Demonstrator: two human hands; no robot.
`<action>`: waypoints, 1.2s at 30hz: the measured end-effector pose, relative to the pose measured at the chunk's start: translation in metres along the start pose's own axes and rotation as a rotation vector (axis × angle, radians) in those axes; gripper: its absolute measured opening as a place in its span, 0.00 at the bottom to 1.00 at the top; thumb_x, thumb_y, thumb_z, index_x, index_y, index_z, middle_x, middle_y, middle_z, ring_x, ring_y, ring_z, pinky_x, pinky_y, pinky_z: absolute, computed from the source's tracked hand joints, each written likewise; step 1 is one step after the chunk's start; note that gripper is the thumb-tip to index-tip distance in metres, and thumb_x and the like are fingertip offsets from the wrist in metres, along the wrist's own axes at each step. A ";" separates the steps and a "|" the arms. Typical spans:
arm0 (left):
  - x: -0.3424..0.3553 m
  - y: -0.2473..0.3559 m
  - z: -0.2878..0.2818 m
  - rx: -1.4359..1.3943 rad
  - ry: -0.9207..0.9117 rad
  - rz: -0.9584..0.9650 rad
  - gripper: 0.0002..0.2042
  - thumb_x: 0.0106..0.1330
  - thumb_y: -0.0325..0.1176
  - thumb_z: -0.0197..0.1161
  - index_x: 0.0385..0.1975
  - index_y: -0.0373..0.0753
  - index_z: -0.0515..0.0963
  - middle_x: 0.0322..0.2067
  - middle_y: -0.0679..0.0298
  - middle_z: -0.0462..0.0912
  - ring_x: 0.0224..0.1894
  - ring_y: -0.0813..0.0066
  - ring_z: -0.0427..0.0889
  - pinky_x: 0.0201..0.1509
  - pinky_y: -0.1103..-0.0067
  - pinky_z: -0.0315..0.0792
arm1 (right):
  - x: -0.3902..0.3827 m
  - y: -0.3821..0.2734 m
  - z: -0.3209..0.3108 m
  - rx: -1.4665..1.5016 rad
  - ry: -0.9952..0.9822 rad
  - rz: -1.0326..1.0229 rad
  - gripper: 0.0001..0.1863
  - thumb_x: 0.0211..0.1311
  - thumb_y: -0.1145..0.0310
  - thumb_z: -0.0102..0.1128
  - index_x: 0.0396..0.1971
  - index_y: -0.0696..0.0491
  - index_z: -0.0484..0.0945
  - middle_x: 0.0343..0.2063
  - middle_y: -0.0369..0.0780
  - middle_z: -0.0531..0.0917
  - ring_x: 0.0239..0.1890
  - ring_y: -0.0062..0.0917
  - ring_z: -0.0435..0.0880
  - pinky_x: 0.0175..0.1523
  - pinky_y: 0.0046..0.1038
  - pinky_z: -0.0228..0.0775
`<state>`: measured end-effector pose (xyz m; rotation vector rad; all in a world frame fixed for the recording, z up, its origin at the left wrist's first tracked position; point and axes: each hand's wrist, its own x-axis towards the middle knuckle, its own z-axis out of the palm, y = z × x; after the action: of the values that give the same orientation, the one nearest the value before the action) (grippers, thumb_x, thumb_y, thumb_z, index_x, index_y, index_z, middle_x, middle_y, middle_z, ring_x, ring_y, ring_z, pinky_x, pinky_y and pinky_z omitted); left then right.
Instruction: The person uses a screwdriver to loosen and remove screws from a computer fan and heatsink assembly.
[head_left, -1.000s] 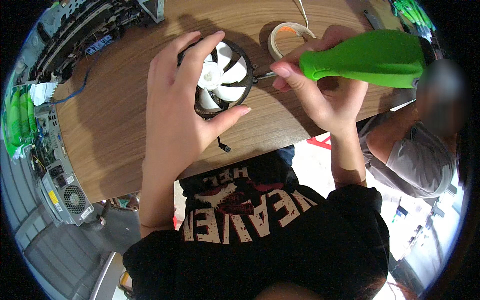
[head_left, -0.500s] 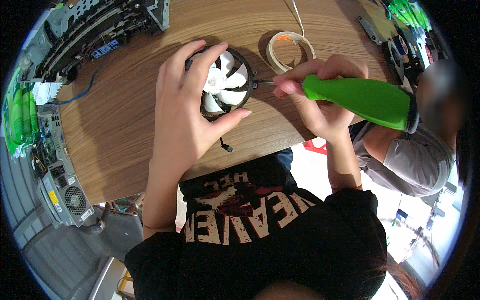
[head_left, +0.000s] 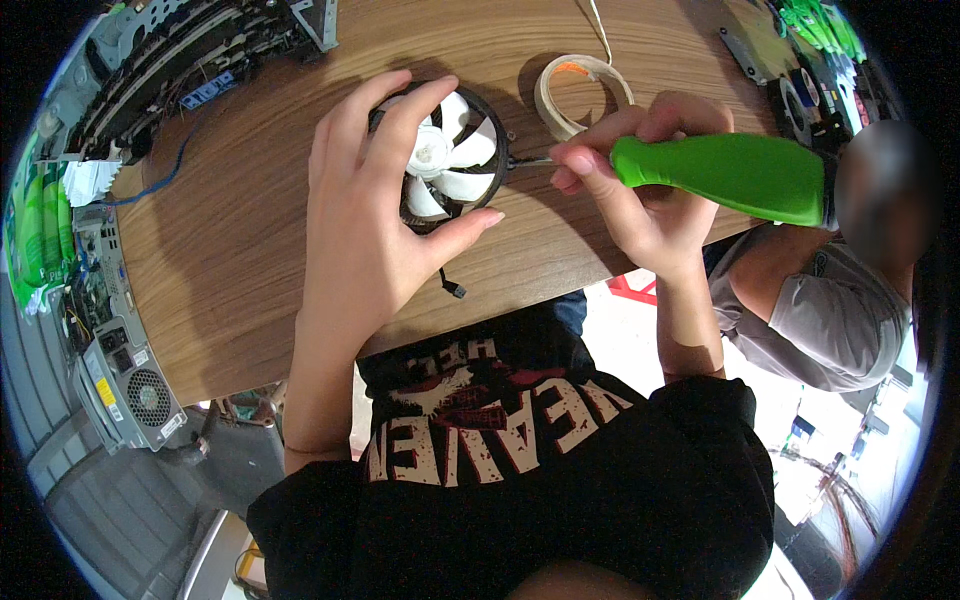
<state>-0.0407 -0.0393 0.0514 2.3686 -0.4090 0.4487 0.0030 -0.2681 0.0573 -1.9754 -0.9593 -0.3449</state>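
**Shaft meets rim side-on: R hand's driver, L hand's fan**

OK, here we are: the fan (head_left: 458, 150) is under our L hand (head_left: 362, 195), on the near half of the table (head_left: 230, 260), white blades facing up at us. L fingers are spread wide, tips over the far rim, thumb by the near rim, so the fan sits b/w them. How hard they press, we can't tell.

Over to our R hand (head_left: 655, 215): it's got the driver (head_left: 725, 178), thumb & fingertips closed tight round the metal just ahead of the green handle.

Key bit is the line b/w the two. From R fingertips, the fan lies straight to the L, a short gap off. The shaft (head_left: 530, 162) bridges that gap, its long axis approx. L–R, pointing at the fan's R edge; handle sticks out the opp. way. R hand's the nearer one to that edge; L thumb is close too, just below. Tip on the rim or just shy? Too small to tell.

FYI: tape roll (head_left: 545, 100) is beyond the shaft, & the fan's plug (head_left: 454, 289) hangs on our side.
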 end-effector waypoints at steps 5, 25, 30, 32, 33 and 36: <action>0.000 0.000 0.000 0.000 0.005 0.005 0.39 0.38 0.35 0.80 0.57 0.44 0.73 0.57 0.55 0.69 0.58 0.51 0.69 0.62 0.62 0.65 | 0.015 -0.010 -0.004 -0.040 -0.085 0.017 0.19 0.57 0.83 0.65 0.42 0.60 0.63 0.27 0.45 0.83 0.27 0.24 0.85 0.30 0.21 0.77; -0.003 0.001 0.001 0.039 -0.010 0.011 0.37 0.37 0.34 0.80 0.55 0.42 0.74 0.55 0.56 0.70 0.57 0.52 0.69 0.62 0.62 0.66 | -0.004 -0.004 0.004 0.031 0.063 0.060 0.18 0.59 0.84 0.62 0.42 0.60 0.61 0.26 0.47 0.84 0.26 0.25 0.85 0.30 0.20 0.79; -0.003 0.001 0.001 0.041 -0.008 0.024 0.37 0.37 0.35 0.80 0.54 0.42 0.74 0.55 0.56 0.70 0.57 0.52 0.69 0.61 0.62 0.66 | -0.005 -0.002 0.005 0.052 0.050 0.040 0.18 0.60 0.84 0.61 0.41 0.59 0.60 0.27 0.48 0.84 0.26 0.25 0.85 0.30 0.20 0.79; -0.003 0.001 0.001 0.039 -0.006 0.028 0.37 0.37 0.35 0.80 0.54 0.42 0.74 0.55 0.56 0.71 0.57 0.52 0.69 0.61 0.62 0.66 | -0.005 -0.001 0.005 0.058 0.053 0.036 0.17 0.60 0.83 0.61 0.41 0.60 0.60 0.27 0.48 0.84 0.26 0.25 0.85 0.30 0.20 0.79; -0.003 0.000 0.001 0.038 -0.005 0.029 0.37 0.37 0.35 0.80 0.54 0.42 0.74 0.55 0.56 0.70 0.57 0.52 0.69 0.61 0.62 0.66 | -0.005 -0.001 0.006 0.064 0.055 0.034 0.18 0.60 0.83 0.61 0.42 0.60 0.61 0.27 0.48 0.84 0.26 0.25 0.86 0.30 0.20 0.79; -0.003 0.000 0.001 0.045 -0.009 0.031 0.37 0.37 0.35 0.80 0.54 0.42 0.74 0.55 0.55 0.71 0.57 0.52 0.69 0.60 0.62 0.66 | -0.004 -0.001 0.006 0.042 0.047 0.040 0.18 0.60 0.83 0.62 0.42 0.61 0.61 0.27 0.48 0.84 0.26 0.25 0.86 0.30 0.20 0.79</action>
<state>-0.0430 -0.0393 0.0493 2.4110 -0.4450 0.4667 -0.0010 -0.2648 0.0520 -1.9374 -0.8888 -0.3447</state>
